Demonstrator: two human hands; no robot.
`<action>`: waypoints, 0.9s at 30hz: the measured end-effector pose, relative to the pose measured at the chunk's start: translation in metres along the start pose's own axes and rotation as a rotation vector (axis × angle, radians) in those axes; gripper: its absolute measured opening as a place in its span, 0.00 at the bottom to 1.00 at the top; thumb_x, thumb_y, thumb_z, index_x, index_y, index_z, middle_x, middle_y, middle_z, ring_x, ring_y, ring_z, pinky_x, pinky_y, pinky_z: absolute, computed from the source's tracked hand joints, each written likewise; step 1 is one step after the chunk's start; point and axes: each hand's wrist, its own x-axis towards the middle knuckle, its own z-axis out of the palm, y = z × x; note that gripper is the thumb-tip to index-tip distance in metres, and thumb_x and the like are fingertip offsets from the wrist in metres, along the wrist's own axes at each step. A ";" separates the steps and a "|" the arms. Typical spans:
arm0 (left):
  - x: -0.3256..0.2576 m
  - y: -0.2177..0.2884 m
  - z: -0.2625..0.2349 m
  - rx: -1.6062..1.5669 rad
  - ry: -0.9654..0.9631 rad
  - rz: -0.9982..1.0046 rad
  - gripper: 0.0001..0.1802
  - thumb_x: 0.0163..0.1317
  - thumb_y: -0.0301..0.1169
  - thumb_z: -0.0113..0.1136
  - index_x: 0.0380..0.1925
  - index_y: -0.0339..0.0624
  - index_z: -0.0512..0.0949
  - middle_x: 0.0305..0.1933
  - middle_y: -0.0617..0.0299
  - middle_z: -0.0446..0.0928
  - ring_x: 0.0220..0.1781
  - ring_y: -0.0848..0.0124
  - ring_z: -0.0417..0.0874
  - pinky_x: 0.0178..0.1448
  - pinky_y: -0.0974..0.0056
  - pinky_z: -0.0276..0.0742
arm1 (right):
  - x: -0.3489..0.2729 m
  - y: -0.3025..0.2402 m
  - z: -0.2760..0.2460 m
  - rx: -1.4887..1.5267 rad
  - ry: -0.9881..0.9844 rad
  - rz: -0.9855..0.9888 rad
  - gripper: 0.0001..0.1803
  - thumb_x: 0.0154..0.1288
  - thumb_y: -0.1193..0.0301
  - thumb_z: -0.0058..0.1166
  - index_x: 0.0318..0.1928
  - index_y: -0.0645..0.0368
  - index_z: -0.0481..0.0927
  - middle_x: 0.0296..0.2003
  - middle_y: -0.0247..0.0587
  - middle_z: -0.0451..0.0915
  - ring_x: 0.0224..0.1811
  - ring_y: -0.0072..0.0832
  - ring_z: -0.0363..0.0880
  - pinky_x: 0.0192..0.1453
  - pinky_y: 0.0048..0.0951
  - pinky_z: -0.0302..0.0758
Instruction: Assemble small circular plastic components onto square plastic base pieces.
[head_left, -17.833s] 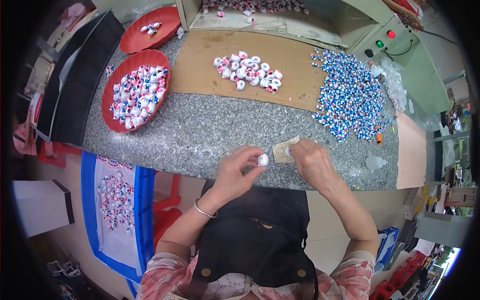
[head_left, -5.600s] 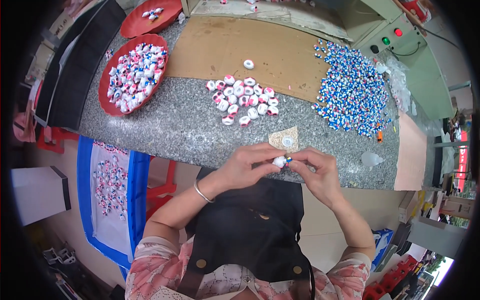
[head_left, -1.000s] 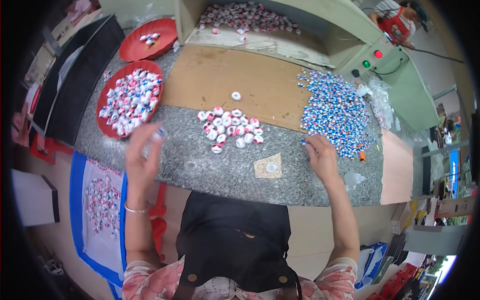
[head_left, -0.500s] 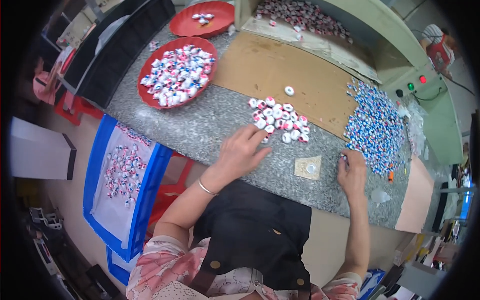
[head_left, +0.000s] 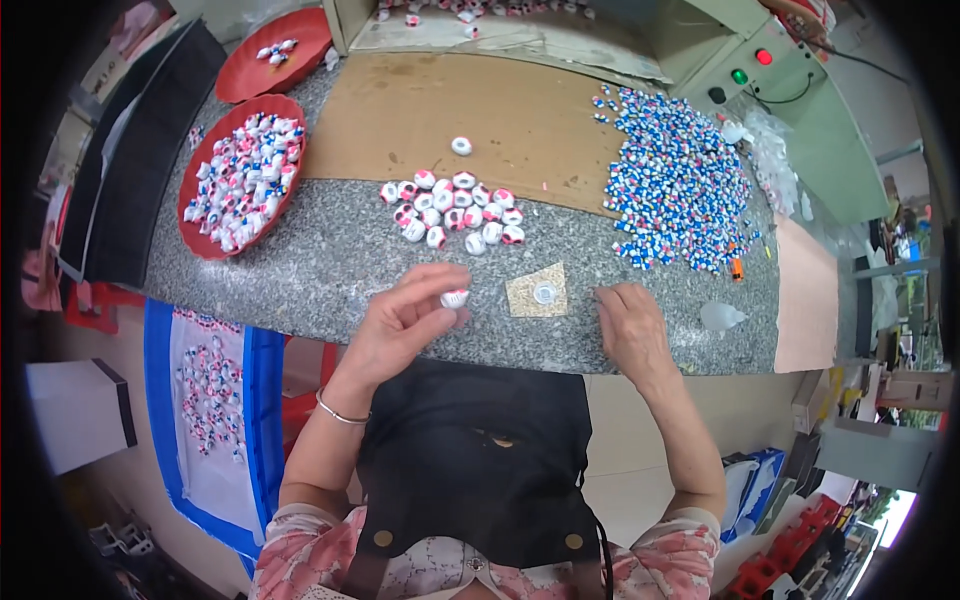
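Observation:
Between the thumb and fingers of my left hand is a small white-and-pink rounded piece, held above the near part of the grey speckled worktop. Beyond it lies a cluster of similar rounded pieces, several showing dark hollows. My right hand is closed near the front edge; its fingertips hide whatever they may hold. Between the hands rests a tan card with a small clear round dish on it. A heap of tiny blue-and-white pieces spreads beyond my right hand.
Red bowls stand at the left, one full, one with few pieces. Below the edge is a blue tray. A small translucent bottle lies right. Cardboard covers the back, before a pale green cabinet.
My left hand has drawn back from the cluster with a rounded piece in its fingers. My right hand has moved away from the blue-and-white heap towards the card. The view has shifted.

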 end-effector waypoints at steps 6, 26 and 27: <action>-0.011 -0.010 0.013 -0.226 -0.086 -0.206 0.18 0.66 0.19 0.58 0.56 0.34 0.77 0.61 0.54 0.73 0.47 0.73 0.83 0.49 0.70 0.80 | -0.007 -0.007 0.008 0.816 0.014 0.562 0.13 0.60 0.83 0.58 0.46 0.63 0.80 0.40 0.40 0.83 0.47 0.30 0.81 0.49 0.31 0.76; -0.004 -0.022 0.024 -0.135 -0.134 -0.072 0.20 0.65 0.16 0.58 0.57 0.34 0.75 0.52 0.60 0.76 0.46 0.75 0.82 0.51 0.70 0.80 | -0.021 0.011 -0.004 0.146 0.047 0.103 0.11 0.58 0.80 0.63 0.43 0.62 0.84 0.39 0.47 0.82 0.36 0.44 0.83 0.37 0.37 0.80; -0.004 -0.023 0.021 -0.136 -0.128 -0.070 0.20 0.65 0.16 0.58 0.57 0.34 0.75 0.52 0.60 0.76 0.46 0.75 0.82 0.51 0.70 0.80 | -0.019 0.012 -0.004 0.143 0.010 0.112 0.11 0.58 0.80 0.62 0.43 0.62 0.84 0.38 0.47 0.82 0.36 0.44 0.84 0.38 0.37 0.80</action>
